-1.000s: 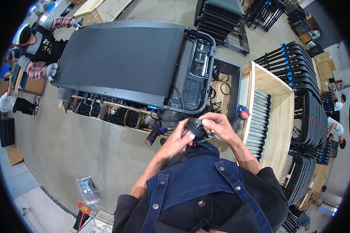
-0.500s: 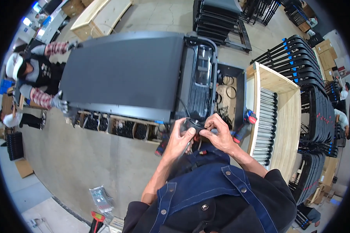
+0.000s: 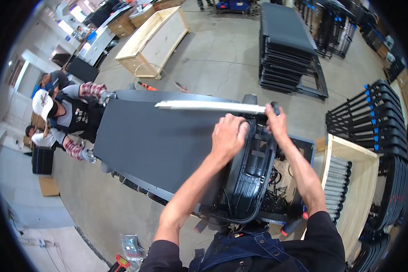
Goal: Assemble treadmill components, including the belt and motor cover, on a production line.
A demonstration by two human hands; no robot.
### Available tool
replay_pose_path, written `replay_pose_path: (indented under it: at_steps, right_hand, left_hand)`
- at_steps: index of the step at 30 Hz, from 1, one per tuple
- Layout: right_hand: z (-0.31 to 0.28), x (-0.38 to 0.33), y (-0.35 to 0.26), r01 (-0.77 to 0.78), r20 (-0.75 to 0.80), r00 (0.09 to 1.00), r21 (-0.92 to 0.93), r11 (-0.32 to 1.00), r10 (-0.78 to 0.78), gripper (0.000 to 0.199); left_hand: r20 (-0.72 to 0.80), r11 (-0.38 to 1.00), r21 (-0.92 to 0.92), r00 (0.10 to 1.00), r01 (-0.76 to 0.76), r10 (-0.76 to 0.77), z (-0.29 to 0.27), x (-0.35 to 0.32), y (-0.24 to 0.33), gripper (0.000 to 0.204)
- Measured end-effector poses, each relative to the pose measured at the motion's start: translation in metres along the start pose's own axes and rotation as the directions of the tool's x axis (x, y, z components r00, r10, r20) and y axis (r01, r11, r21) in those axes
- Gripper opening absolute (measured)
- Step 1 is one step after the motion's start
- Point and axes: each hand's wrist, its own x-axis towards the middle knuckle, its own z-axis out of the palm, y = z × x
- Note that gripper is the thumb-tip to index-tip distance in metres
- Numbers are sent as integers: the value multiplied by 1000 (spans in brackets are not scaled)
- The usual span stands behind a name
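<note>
hands (image 3: 251,131) reached forward onto treadmill (image 3: 167,140)

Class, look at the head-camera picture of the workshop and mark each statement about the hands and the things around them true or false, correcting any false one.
1. The left hand rests on the black machine housing. True.
2. The right hand holds a red screwdriver. False: it grips the end of the long pale strip.
3. The wide dark belt is rolled up. False: it lies flat.
4. A person in a white cap stands at the belt's far end. True.

Concrete floor (image 3: 222,54) bears treadmill (image 3: 167,140), wooden crates (image 3: 154,41), stacked black panels (image 3: 288,50).
</note>
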Motion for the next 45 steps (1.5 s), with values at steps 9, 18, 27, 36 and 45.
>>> replay_pose_path:
  at_steps: [9, 18, 27, 36, 45]
  right_hand:
    - [15, 122, -4, 4, 8, 1000, -174, 985, -3, 84]
    - [110, 122, -69, 277, 595, 801, -280, 919, -60, 73]
    - [149, 99, -80, 667, 851, 524, -395, 631, -21, 72]
    - [125, 89, -57, 417, 774, 632, -304, 857, -33, 77]
    - [111, 94, -28, 273, 640, 768, -286, 918, -29, 67]
  left_hand:
    - [319, 884, 433, 947, -175, 31, -9, 80, -139, 13]
    - [-142, 962, 270, 990, 37, 2, -57, 22, -111, 24]
    - [-139, 515, -118, 500, 849, -855, -78, -258, -18, 13]
    - [-36, 279, -578, 317, 767, -948, -31, -325, 13, 24]
    - [125, 118, -675, 270, 729, -955, -30, -316, 8, 23]
